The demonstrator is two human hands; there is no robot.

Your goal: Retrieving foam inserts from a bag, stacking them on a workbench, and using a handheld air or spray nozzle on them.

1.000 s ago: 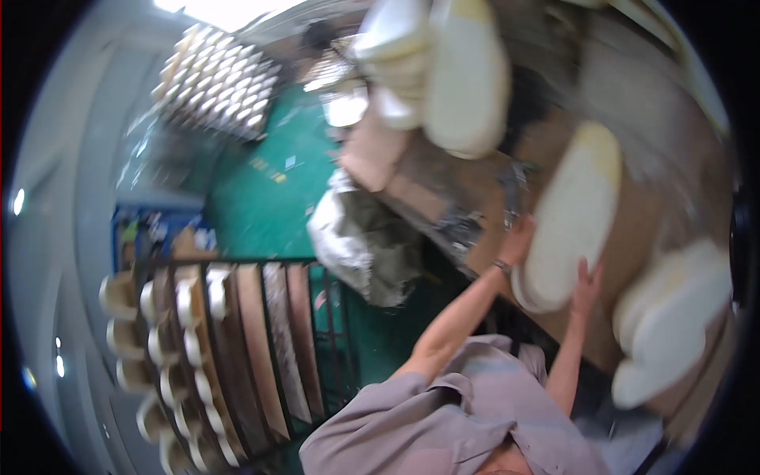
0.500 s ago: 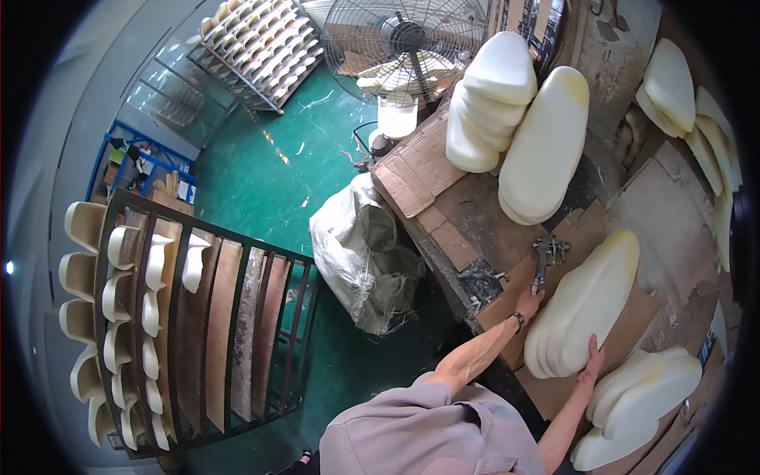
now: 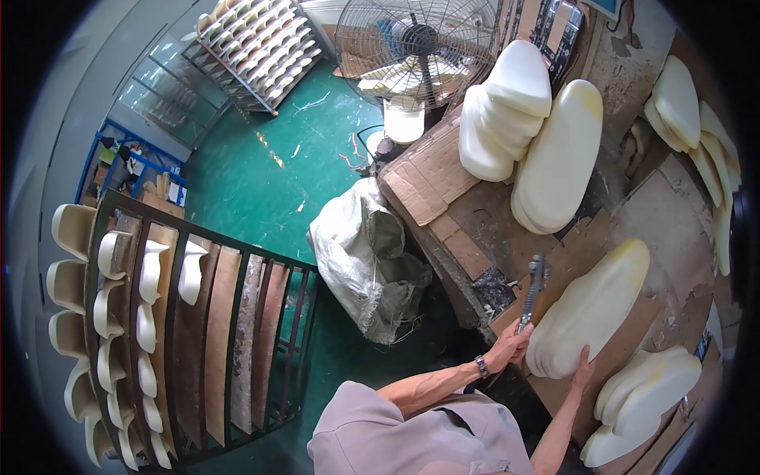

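My left hand (image 3: 509, 347) is closed round the handle of a metal spray gun (image 3: 533, 293), which points away from me over the cardboard-covered bench. Just right of it lies a stack of long, rounded cream foam pads (image 3: 590, 309), yellowish at the far tip. My right hand (image 3: 583, 369) grips the near right edge of that stack, with part of its fingers hidden against the foam. Nearer on the right lies another small pile of foam pads (image 3: 645, 392). Farther back stand two more stacks, one of short, bulging pads (image 3: 507, 111) and one of long pads (image 3: 560, 154).
A large wire fan (image 3: 417, 47) stands behind the bench's far left. Beside the bench, a white woven sack (image 3: 356, 253) sits on the green floor. A slanted rack (image 3: 226, 332) with curved pieces occupies the left. More foam pieces (image 3: 677, 103) lean at far right.
My left hand has drawn back toward me with the spray gun, now lifted and more upright. My right hand stays at the stack's edge. The whole view has shifted slightly.
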